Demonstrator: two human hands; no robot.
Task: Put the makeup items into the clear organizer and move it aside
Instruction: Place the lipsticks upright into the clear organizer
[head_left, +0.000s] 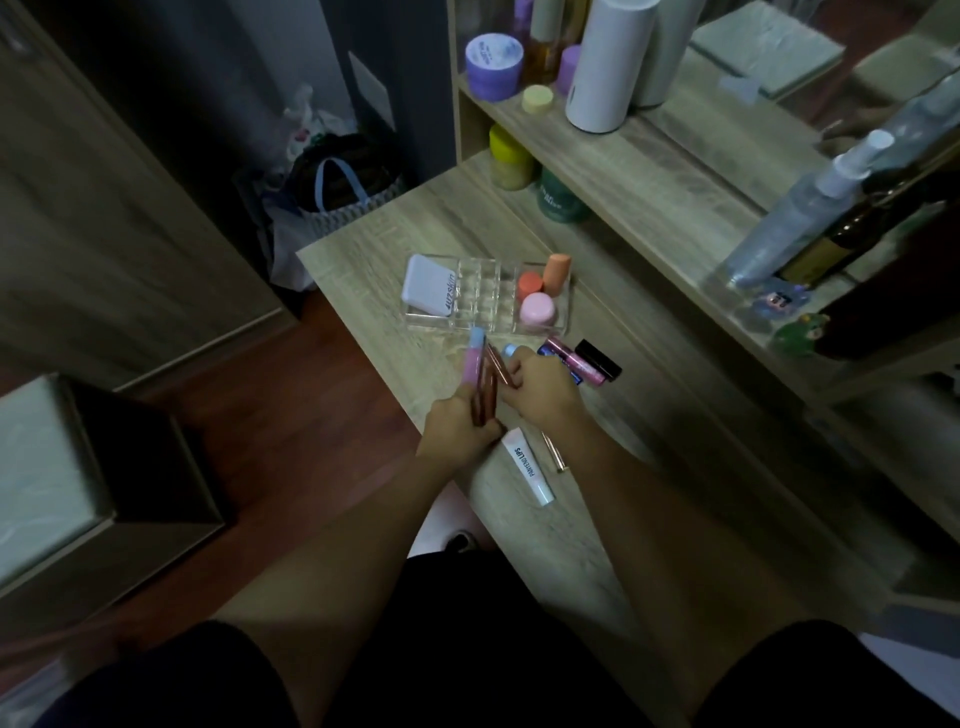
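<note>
The clear organizer (483, 317) sits on the wooden table (374, 270). It holds a white compact (428, 286) at its left and an orange sponge (557, 270), an orange jar (530, 286) and a pink jar (537, 307) at its right. My left hand (457, 426) grips a pink tube with a blue cap (475, 358) and brown lip tubes (483, 395). My right hand (540, 387) pinches a thin brown tube (498, 366) and covers a blue-capped item (509, 349). A white tube (527, 473), a gold pencil (553, 452), a pink tube (576, 358) and a black lipstick (597, 358) lie on the table.
A shelf unit (649, 171) behind the table carries jars, a tall white cylinder (608, 62) and a spray bottle (800, 208). A bag (343, 182) stands on the floor at the table's left. A dark box (104, 467) is at the lower left.
</note>
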